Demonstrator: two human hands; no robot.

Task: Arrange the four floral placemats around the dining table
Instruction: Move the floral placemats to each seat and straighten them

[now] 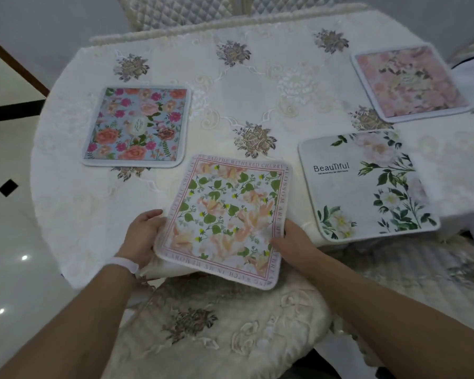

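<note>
Holding the peach-and-green floral placemat [225, 214] at both sides: left hand [144, 233] fingers curled round its left edge, right hand [293, 242] pinching its right edge. Lying tilted at the near rim of the cloth-covered surface [257, 77], near corner overhanging. Flat further out: blue rose placemat [137, 125] left, white "Beautiful" placemat [364, 187] right, pink placemat [409, 83] beyond.

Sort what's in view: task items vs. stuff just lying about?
Job: blue placemat; peach placemat, gripped by left hand and right hand; "Beautiful" placemat; pink placemat; dining table.
Lying about: near chair cushion; quilted chair back; white wristband.
</note>
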